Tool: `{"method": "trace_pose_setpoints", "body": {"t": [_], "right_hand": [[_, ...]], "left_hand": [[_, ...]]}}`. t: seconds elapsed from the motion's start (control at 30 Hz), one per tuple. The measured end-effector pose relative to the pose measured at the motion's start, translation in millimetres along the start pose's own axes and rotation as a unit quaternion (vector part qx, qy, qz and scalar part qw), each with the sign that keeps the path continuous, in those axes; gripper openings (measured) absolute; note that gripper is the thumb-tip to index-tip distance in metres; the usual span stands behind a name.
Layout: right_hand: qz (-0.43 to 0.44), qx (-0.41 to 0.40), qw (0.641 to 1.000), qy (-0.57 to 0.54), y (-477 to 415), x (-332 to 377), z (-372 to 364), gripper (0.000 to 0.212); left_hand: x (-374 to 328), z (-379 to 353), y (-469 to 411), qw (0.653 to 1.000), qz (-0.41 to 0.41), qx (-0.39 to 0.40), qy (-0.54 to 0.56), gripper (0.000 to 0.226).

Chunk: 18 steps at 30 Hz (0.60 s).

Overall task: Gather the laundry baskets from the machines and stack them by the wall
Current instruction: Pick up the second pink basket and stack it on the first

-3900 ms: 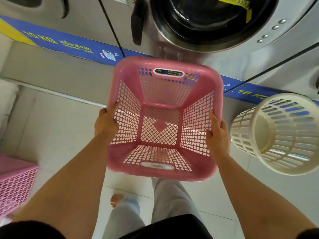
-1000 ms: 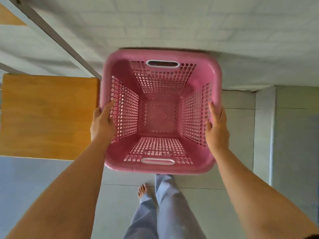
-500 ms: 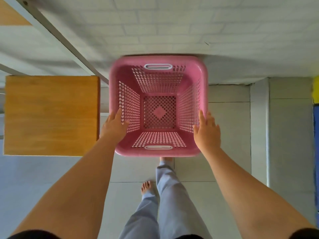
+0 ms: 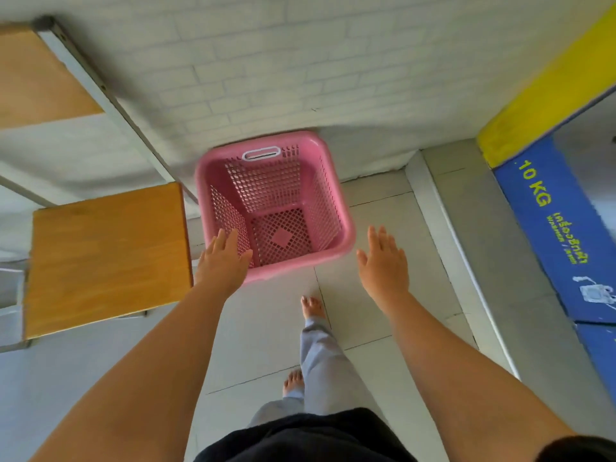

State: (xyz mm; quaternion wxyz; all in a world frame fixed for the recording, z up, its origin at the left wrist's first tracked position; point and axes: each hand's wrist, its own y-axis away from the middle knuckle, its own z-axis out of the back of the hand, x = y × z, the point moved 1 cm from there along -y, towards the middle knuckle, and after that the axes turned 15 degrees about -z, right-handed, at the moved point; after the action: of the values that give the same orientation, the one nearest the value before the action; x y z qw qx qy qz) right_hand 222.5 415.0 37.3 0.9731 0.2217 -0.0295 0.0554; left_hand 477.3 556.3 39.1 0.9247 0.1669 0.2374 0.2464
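Note:
A pink square laundry basket (image 4: 290,195) with perforated walls and a white handle slot stands upright and empty on the tiled floor, its far side against the white brick wall (image 4: 300,61). My left hand (image 4: 221,258) hovers flat with fingers spread over the basket's near left corner; I cannot tell whether it touches the rim. My right hand (image 4: 383,261) is spread open to the right of the basket, apart from it, holding nothing.
A wooden stool (image 4: 106,258) stands just left of the basket, under a metal-framed wooden table (image 4: 43,78). A washing machine base with a blue and yellow "10 KG" band (image 4: 553,221) runs along the right. My bare feet (image 4: 311,306) stand on pale floor tiles.
I carried the basket from the machines to the wall and set it on the floor. Both hands have let go of its sides and drawn back with fingers spread.

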Motion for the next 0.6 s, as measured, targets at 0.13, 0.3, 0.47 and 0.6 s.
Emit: {"method": "trace_pose_setpoints", "body": {"t": [0.13, 0.3, 0.47, 0.6], "right_hand": [[-0.036, -0.011, 0.999, -0.028, 63.2, -45.1, 5.4, 0.059], [-0.104, -0.025, 0.991, -0.077, 126.7, -111.9, 6.8, 0.057], [-0.192, -0.044, 0.970, -0.144, 183.1, -185.7, 4.9, 0.055], [-0.266, -0.066, 0.943, -0.189, 231.4, -251.1, -2.8, 0.054]], "left_hand": [[-28.5, -0.6, 44.1, 0.998, -0.062, -0.002, -0.014, 0.063], [-86.6, -8.3, 78.3, 0.983, -0.173, 0.010, -0.066, 0.059], [-166.3, -36.4, 107.7, 0.949, -0.295, 0.047, -0.098, 0.054], [-237.1, -71.4, 141.1, 0.915, -0.375, 0.080, -0.125, 0.054]]}}
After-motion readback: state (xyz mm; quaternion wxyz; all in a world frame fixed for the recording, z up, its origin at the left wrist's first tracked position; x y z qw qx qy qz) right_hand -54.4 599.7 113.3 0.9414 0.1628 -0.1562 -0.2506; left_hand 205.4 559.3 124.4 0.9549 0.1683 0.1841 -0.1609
